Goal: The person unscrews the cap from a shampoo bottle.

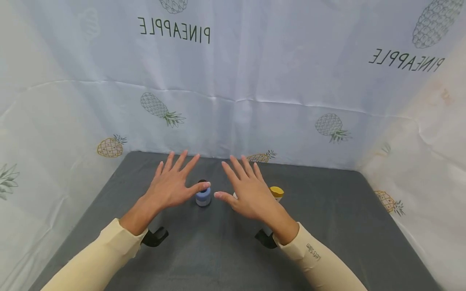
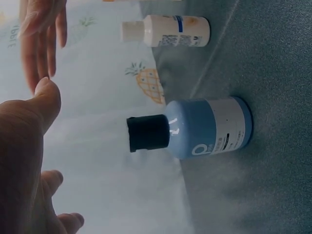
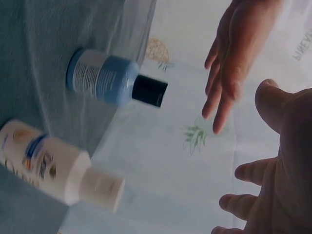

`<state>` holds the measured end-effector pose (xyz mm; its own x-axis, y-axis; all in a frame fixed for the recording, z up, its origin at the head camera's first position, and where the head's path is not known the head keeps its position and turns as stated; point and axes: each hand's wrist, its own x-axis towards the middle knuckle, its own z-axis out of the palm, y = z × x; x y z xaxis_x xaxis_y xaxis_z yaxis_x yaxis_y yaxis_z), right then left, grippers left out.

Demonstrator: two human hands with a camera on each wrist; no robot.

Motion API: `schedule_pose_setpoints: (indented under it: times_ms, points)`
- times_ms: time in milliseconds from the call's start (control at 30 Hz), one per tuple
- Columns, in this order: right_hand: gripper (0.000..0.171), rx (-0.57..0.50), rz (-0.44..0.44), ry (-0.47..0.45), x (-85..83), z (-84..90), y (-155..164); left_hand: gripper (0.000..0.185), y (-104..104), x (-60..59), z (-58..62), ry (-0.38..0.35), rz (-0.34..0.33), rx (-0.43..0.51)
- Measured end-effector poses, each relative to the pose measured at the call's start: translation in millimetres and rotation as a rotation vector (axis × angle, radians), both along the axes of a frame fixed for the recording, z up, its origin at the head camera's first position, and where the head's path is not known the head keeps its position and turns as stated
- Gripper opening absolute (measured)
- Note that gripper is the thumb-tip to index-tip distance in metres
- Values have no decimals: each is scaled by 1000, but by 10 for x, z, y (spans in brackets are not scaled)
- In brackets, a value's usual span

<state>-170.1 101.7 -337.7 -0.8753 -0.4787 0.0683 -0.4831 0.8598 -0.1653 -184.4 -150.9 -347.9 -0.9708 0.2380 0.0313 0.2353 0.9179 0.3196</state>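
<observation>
Both hands hover over the grey table with fingers spread and nothing in them. My left hand (image 1: 168, 190) is nearest a blue bottle (image 1: 203, 199) with a black cap, its thumb overlapping the cap in the head view. In the left wrist view that blue bottle (image 2: 204, 127) stands upright on the table, apart from the fingers. My right hand (image 1: 249, 197) mostly hides a white bottle in the head view. The right wrist view shows this white bottle (image 3: 46, 163) with its white cap, beside the blue one. Past the right hand, a yellow lid (image 1: 276, 190) tops a partly hidden container.
A dark grey cloth covers the table (image 1: 327, 222). White curtains (image 1: 233, 56) printed with pineapples enclose its back and sides. Cream sleeves (image 1: 98, 258) cover both forearms, and black straps (image 1: 154, 237) show below the wrists.
</observation>
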Motion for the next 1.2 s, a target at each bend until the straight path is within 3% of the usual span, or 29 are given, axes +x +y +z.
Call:
schedule_pose_setpoints:
  times_ms: [233,500,733,1200]
  points:
    - [87,-40,57,6,36,-49,-188,94,-25,7,-31,2,-9,4]
    - [88,-123,87,-56,89,-152,-329,93,-40,-5,-106,3,-32,22]
    - [86,-170,83,-92,116,-292,-397,90,-65,-38,-209,24,-80,51]
    - [80,-333,12,-144,104,-552,-561,77,-80,-95,-348,14,-140,214]
